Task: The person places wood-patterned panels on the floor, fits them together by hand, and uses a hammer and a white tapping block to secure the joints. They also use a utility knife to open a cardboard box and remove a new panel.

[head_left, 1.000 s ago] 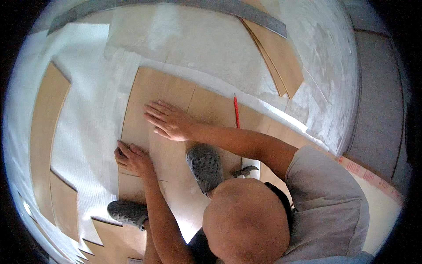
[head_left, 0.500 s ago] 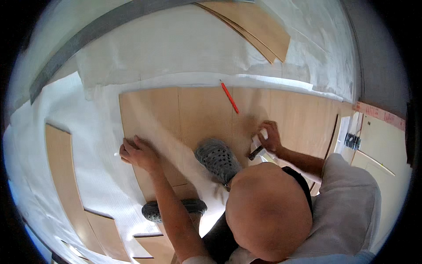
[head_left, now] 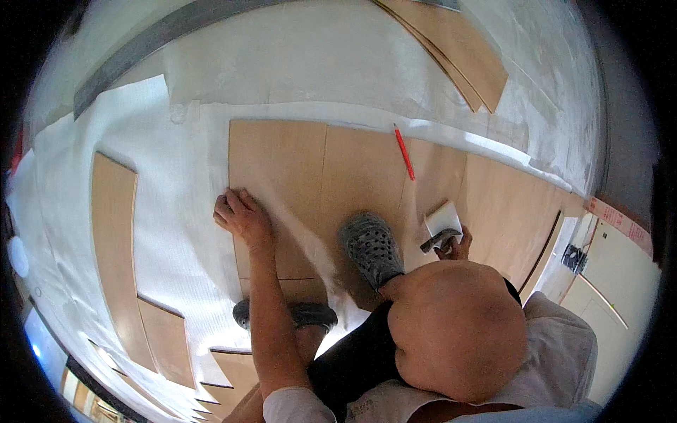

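Observation:
My left hand (head_left: 245,217) rests at the left edge of the laid laminate planks (head_left: 278,158), its fingers curled over the plank's edge. Beside my bent knee, my right hand (head_left: 457,247) is closed around a hammer (head_left: 441,240) with a dark head, close to that head. A small white block or folded piece (head_left: 444,217) lies against the hammer; I cannot tell whether my fingers also touch it. On the planks in front of my foot lies a red pencil (head_left: 404,153). Most of the hammer's handle is hidden behind my knee.
My grey clog (head_left: 370,247) stands on the planks. Loose cut planks (head_left: 114,247) lie on white underlay (head_left: 166,233) at the left. More boards (head_left: 458,46) are stacked at the far side on the grey floor. A pale door panel (head_left: 613,275) is at the right.
My right hand has drawn back toward my knee and now grips the hammer, which has turned. My left hand has slid farther along the plank edge. The whole view has shifted.

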{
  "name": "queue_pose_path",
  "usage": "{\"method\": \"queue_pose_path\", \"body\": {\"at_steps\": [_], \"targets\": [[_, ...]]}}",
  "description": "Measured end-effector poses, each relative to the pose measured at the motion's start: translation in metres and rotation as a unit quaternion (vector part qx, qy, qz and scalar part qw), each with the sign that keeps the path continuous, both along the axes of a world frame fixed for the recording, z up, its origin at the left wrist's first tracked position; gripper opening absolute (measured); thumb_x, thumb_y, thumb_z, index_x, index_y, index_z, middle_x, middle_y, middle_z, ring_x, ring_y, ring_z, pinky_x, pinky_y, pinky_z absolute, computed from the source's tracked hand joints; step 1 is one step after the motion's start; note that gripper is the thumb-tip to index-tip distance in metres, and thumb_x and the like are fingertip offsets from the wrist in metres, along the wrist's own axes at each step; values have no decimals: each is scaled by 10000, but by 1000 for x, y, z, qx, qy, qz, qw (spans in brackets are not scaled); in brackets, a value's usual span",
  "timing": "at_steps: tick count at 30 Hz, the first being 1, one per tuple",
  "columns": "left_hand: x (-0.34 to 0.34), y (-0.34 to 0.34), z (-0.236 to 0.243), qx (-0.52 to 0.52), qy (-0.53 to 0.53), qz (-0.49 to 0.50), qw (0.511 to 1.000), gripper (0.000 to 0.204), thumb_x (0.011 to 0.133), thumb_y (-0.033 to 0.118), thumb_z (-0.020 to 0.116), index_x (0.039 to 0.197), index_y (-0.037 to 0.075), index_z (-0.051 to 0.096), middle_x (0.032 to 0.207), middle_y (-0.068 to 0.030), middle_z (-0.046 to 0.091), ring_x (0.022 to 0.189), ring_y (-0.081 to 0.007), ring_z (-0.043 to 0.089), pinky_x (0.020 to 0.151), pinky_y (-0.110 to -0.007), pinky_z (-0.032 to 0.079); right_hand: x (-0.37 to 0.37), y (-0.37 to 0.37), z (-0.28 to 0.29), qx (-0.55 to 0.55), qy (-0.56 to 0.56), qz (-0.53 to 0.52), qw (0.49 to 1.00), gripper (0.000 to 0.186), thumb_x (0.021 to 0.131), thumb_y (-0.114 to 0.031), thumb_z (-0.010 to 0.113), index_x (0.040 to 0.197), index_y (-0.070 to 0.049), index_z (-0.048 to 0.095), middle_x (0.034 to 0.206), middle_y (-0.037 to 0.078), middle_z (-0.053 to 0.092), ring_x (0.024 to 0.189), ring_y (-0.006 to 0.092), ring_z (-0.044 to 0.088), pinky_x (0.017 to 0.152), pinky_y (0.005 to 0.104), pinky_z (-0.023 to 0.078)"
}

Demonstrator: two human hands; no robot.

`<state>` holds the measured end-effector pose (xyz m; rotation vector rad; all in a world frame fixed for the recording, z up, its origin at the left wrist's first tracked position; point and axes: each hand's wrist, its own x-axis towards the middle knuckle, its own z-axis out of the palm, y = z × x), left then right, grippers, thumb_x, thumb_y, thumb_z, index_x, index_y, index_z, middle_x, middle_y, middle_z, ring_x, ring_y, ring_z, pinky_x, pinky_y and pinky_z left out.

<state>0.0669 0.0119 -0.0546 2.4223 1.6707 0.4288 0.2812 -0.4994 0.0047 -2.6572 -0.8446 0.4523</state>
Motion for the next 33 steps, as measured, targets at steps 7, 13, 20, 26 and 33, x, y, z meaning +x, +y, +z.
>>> {"method": "queue_pose_path", "body": {"at_steps": [7,13,20,26,33], "targets": [[-7,8,-7,22,-55,-6,998,238,976,132,573,1147,-15,647,1174,-189,580,1108,-365,527,968,-504,417,95,216,33,9,-106,237,966,451,694,-308,895,1003,-44,699,1389,264,458,1314,449,422,1071,561,371],[-8,6,-7,15,-80,19,996,234,951,78,551,1154,-3,634,1178,-180,584,1107,-368,532,978,-503,415,115,467,4,97,-89,387,913,520,755,-500,818,1090,-107,755,1451,288,405,1321,493,390,1107,591,316],[-9,9,-12,23,-89,19,996,297,890,30,574,1184,28,620,1186,-172,574,1110,-370,524,977,-514,420,82,546,-15,43,-22,403,914,574,747,-502,831,1101,-59,740,1476,266,390,1363,458,347,1111,615,297],[-14,6,-19,16,-91,18,996,326,863,34,589,1187,49,617,1207,-157,571,1117,-371,518,976,-517,418,111,541,-33,58,15,430,901,588,758,-430,857,1124,2,697,1368,261,510,1316,415,422,1107,520,352],[-3,13,-18,-74,-79,36,994,318,891,92,546,1200,43,606,1257,-134,556,1191,-347,501,1066,-464,390,221,615,0,-31,28,319,947,549,865,-402,740,1225,-7,615,1035,170,658,890,300,623,772,412,503]]}}
